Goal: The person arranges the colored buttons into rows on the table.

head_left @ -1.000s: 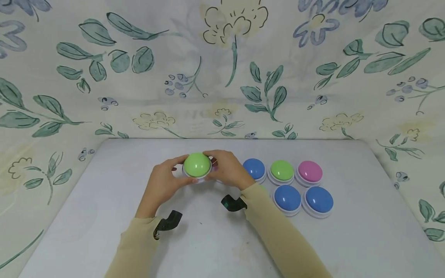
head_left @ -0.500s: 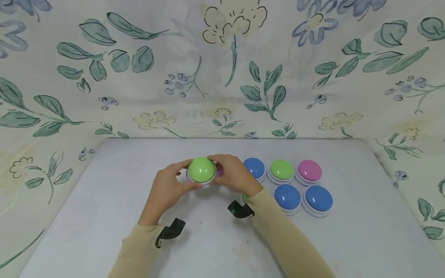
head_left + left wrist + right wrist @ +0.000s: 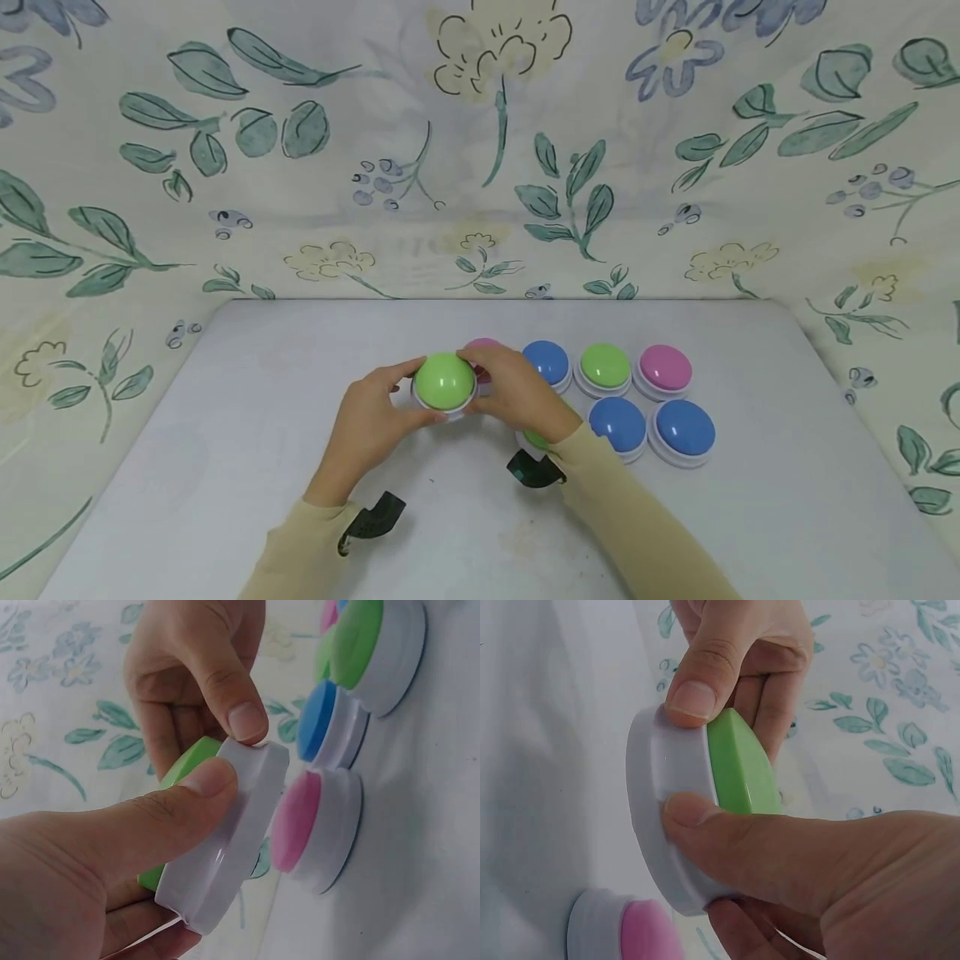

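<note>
Between both hands, raised off the table, is a round push button with a green dome [image 3: 446, 381] and a white base [image 3: 232, 832]. My left hand [image 3: 371, 417] grips its left side, thumb on the near edge of the base and fingers round the far edge. From the opposite side my right hand [image 3: 517, 392] holds it the same way. Just behind the right hand's fingers, a pink button [image 3: 300, 825] stands on the table, partly hidden in the head view. A second green button [image 3: 536, 439] is mostly covered by the right wrist.
On the white table [image 3: 225, 417], to the right, stand a blue button [image 3: 546, 362], a green button [image 3: 605, 365] and a pink button [image 3: 665, 367] in a row. Nearer are two more blue buttons [image 3: 617, 423]. A flowered cloth [image 3: 337, 200] hangs behind the table.
Both hands have carried the green button toward the person and slightly right. The pink button behind it and the green one by the right wrist show more now.
</note>
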A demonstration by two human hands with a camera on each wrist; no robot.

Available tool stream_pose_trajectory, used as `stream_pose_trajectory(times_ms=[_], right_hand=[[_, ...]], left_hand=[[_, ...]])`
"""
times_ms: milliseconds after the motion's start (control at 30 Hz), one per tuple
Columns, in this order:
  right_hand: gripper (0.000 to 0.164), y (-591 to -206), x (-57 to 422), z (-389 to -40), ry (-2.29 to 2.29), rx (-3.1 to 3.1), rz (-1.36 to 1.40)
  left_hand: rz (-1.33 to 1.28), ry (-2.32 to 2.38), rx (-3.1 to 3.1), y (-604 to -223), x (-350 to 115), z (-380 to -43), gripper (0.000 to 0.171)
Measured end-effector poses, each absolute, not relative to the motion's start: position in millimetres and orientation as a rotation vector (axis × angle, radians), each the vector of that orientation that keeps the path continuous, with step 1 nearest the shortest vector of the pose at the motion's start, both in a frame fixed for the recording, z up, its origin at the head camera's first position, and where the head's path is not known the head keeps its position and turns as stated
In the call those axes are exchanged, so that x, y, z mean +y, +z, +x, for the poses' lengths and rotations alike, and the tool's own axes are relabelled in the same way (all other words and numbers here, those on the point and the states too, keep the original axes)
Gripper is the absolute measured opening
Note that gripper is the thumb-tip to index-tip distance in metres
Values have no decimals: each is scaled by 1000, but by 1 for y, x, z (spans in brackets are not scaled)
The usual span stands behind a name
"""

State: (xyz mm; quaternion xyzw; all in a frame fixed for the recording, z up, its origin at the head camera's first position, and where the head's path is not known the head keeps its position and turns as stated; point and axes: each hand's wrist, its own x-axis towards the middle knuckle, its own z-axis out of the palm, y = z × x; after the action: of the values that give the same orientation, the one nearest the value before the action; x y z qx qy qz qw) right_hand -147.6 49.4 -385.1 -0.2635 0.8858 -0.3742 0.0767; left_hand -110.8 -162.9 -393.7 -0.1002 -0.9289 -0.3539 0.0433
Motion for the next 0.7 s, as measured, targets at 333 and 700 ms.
stream_pose_trajectory(times_ms=[333,700], right_hand=[[65,-391,58,-139,-1134,2644,-825],[68,-403,70,-133,-1100,2653,-838]], left_hand=[[-370,-1042,-2813,-401,-159,-104,74],[-402,-1032,-2800,-416,-150,-98,77]])
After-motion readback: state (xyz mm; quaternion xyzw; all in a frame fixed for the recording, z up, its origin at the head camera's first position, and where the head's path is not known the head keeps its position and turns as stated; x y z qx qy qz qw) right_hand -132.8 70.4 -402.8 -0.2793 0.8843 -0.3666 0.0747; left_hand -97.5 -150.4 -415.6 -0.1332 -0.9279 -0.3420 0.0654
